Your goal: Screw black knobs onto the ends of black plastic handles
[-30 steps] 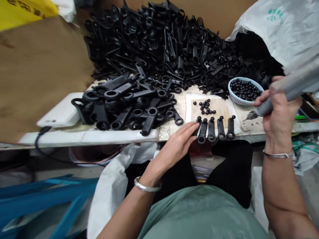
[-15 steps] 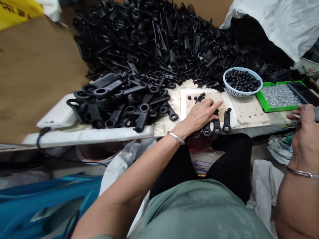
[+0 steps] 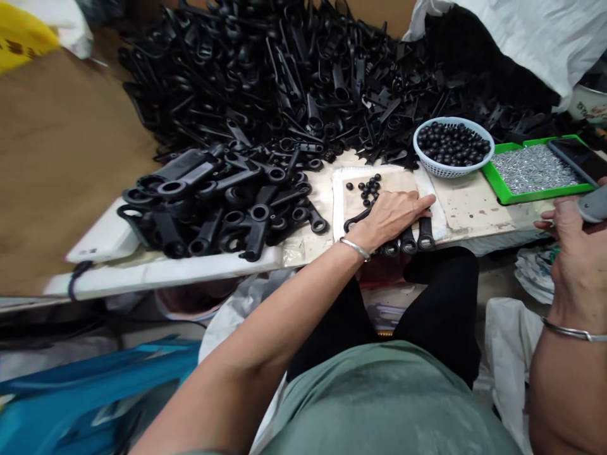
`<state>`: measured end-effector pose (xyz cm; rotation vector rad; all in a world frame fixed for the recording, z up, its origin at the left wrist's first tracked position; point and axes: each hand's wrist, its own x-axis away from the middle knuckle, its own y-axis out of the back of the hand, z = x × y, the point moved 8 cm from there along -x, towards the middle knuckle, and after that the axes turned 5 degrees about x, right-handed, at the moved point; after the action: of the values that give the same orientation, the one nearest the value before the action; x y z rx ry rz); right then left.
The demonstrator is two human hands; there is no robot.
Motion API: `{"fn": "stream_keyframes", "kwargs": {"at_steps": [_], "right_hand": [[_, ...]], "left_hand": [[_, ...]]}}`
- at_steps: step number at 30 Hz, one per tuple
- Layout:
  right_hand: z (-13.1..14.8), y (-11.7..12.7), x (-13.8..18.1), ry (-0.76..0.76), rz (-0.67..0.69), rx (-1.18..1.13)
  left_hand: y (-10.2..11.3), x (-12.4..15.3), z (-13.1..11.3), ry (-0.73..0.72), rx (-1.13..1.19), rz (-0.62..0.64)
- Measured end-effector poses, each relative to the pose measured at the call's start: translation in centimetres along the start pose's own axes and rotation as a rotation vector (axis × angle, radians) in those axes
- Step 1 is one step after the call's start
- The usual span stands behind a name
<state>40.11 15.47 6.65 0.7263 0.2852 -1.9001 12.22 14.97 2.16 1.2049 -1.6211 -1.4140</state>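
Several black plastic crank arms [image 3: 426,235] lie in a row at the table's front edge, ring ends toward me. My left hand [image 3: 393,216] reaches over them, with thumb and forefinger closed at the far end of the rightmost arm, where a black ball knob sits mostly hidden under the fingertips. Loose black balls [image 3: 368,188] lie on the pale cloth pad [image 3: 398,180] just beyond this hand. At the right edge, my right hand [image 3: 576,253] is wrapped round a grey-bodied tool [image 3: 592,205], partly cut off by the frame.
A light blue basket [image 3: 453,169] of black balls stands behind the pad. Right of it, a green tray [image 3: 535,194] holds small silver screws and a dark phone [image 3: 579,158]. Black plastic parts [image 3: 227,208] are heaped at left, with a larger pile [image 3: 284,76] behind.
My left hand has shifted right along the row to the far end of the rightmost crank arm. My right hand still holds the grey tool, of which more shows now.
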Motion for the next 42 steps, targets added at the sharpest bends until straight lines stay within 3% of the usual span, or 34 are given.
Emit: {"fn": "stream_keyframes", "kwargs": {"at_steps": [8,14,18,22,24,27,30,32,35,38,42], "right_hand": [[-1.4,1.1,0.7,-0.07,0.0,-0.012],[-1.8,1.8,2.1,-0.059,0.06,0.04],[-1.6,3.8,3.8,-0.035,-0.111,0.134],[1.5,4.2,7.3,0.055,-0.3,0.368],[2.5,1.9,9.3,0.006,-0.169,0.385],[2.7,-5.2,13.7,-0.171,0.383,0.239],[3.1,-11.3,18.6,-0.411,0.737,-0.038],[3.2,-14.1,20.4,-0.549,0.814,-0.169],[2.9,-16.6,20.9,-0.683,0.762,-0.285],[3.0,-17.2,20.3,-0.731,0.66,-0.429],[3.7,-17.0,19.8,-0.743,0.666,-0.601]], "left_hand": [[0.9,0.4,1.2,0.127,0.078,-0.033],[2.8,0.9,2.4,0.224,0.14,-0.151],[3.2,1.0,3.4,0.286,0.161,-0.231],[2.8,1.0,4.3,0.339,0.17,-0.28],[2.6,1.1,4.5,0.362,0.176,-0.297],[2.6,1.2,4.6,0.391,0.183,-0.321],[2.7,1.4,4.5,0.419,0.185,-0.335],[2.6,1.6,4.6,0.443,0.186,-0.343],[2.3,2.2,4.8,0.488,0.189,-0.358],[2.1,3.0,4.8,0.511,0.199,-0.371],[2.4,3.8,4.6,0.511,0.211,-0.394]]}}
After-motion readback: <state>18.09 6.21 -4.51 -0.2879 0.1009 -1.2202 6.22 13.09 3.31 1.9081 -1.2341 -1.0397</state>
